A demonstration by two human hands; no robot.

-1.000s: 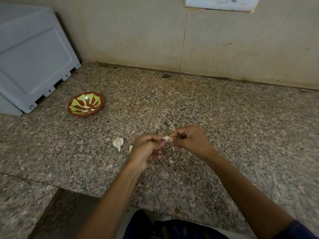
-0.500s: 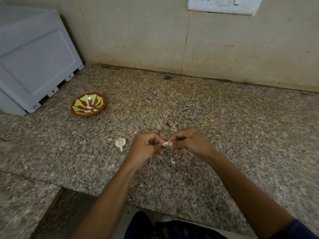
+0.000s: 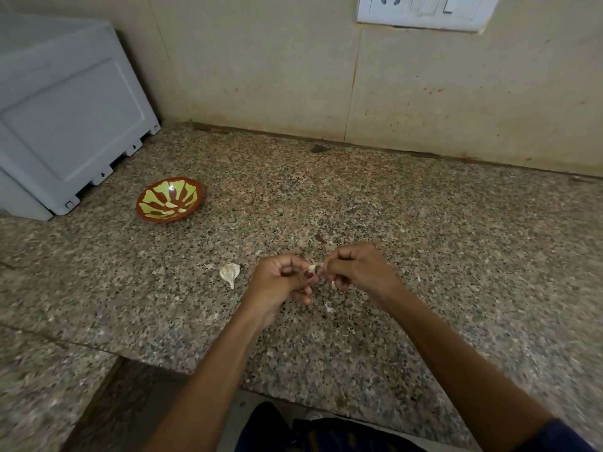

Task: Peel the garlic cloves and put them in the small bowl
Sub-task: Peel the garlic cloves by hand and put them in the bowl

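Speckled granite makes up the counter [image 3: 424, 256], which runs back to a beige tiled wall [image 3: 261, 70] with a white switch plate [image 3: 424, 11] near the top. Above the middle of it the two hands meet, knuckles up: the left hand [image 3: 280, 285] and the right hand [image 3: 355, 272] both have their fingers curled and together pinch a small pale garlic clove [image 3: 315, 266], of which only a sliver shows between the fingertips. How much skin is left on it cannot be told. A second garlic clove [image 3: 230, 273], whitish with a pointed tail, lies on the stone just left of the left hand, apart from it. A tiny scrap of peel [image 3: 329, 307] rests on the counter below the hands. The small bowl [image 3: 169, 200], brown-rimmed with a yellow-green petal pattern inside, sits well away to the far left, tilted a little toward the camera; pale bits lie in its bottom, though what they are is unclear. Just behind it stands a grey plastic box [image 3: 65, 115], leaning against the corner
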